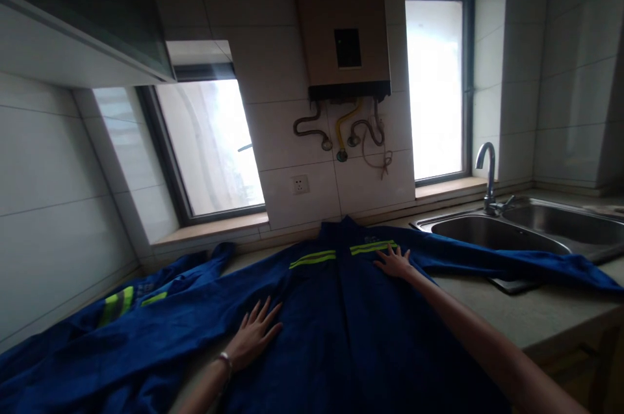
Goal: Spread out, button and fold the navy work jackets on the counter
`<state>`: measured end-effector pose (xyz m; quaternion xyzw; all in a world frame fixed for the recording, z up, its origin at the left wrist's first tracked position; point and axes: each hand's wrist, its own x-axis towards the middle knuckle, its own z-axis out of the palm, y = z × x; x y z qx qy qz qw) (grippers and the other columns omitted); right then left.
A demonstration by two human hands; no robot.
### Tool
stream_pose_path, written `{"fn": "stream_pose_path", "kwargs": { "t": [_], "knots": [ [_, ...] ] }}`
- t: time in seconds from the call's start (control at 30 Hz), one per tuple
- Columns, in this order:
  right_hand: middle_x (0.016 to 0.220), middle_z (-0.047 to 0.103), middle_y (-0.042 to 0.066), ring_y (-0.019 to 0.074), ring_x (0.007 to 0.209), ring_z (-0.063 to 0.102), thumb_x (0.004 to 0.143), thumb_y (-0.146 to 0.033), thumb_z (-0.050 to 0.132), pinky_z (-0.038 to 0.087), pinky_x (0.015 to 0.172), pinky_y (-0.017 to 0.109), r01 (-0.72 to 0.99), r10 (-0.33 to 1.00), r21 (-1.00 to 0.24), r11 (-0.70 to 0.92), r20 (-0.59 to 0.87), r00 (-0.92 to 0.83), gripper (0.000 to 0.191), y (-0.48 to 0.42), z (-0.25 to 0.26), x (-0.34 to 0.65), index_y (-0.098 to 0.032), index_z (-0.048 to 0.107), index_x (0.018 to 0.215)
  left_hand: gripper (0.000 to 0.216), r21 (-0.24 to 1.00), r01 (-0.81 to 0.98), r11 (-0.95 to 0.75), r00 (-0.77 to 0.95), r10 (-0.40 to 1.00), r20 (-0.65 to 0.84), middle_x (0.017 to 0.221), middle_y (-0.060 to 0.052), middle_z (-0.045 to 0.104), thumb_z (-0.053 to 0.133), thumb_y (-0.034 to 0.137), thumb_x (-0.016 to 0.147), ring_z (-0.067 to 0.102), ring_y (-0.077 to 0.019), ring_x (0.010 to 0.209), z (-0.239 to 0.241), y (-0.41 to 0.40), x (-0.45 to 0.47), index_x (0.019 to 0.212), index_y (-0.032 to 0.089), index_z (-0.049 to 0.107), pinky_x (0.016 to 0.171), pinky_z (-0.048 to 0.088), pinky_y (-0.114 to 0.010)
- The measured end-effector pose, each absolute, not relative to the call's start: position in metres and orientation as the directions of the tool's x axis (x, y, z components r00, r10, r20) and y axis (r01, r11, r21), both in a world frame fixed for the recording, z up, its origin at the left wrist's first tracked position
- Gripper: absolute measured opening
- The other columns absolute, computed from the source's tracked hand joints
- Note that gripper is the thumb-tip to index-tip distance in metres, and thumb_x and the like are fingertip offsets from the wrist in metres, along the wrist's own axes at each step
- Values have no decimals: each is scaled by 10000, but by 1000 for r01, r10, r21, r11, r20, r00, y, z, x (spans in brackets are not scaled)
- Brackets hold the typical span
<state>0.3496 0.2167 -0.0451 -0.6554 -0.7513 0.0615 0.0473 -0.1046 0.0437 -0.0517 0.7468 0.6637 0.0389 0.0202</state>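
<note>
The blue jacket [316, 323] lies spread on the desk [550, 313], with its collar toward the wall [273, 141]. The left hand [252, 335] rests flat at the side of the jacket, its fingers spread apart. The right hand [396, 263] is also spread, and it touches the chest beside a yellow-green stripe [366, 248]. One sleeve [492, 264] reaches along the front of the sink [480, 230].
</note>
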Motion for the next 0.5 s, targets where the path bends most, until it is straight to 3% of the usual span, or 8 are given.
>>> {"fn": "stream_pose_path", "kwargs": {
  "t": [0.23,0.5],
  "knots": [
    [1538,162,60,446,1361,123,872,-677,244,70,968,725,963,983,-200,183,20,-183,621,245,-62,366,-426,223,1439,521,28,974,-226,226,974,25,1517,17,166,266,566,918,140,-276,1400,-49,24,-127,1409,395,233,1118,217,-525],
    [1515,234,80,429,1348,192,898,-623,278,137,979,705,958,976,-187,219,55,-212,585,249,-62,365,-393,272,1436,467,-82,971,-224,230,970,80,1495,-5,254,350,459,930,209,-294,1378,-49,23,-119,1389,394,294,1092,285,-527]
  ]
}}
